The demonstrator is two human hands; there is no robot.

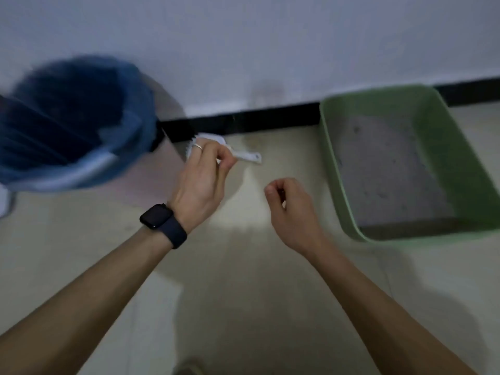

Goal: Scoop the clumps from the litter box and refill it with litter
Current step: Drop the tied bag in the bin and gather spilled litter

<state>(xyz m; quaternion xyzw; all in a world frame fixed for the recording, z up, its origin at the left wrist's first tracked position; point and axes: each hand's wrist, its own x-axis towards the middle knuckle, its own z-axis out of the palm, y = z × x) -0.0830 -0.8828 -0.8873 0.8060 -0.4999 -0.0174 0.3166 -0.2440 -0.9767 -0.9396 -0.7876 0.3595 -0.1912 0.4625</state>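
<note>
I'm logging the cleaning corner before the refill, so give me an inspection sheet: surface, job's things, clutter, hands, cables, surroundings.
Surface: pale floor, dimly lit.
Job's things: green litter box at right holds grey litter; white scoop held up; bin with a blue liner at left, blurred.
Clutter: white object at the far left edge, too cropped to identify.
Hands: left hand pinches the scoop's handle beside the bin; right hand is loosely curled, holding nothing.
Cables: nothing seen.
Surroundings: white wall with a black baseboard; dark watch on the left wrist.
</note>
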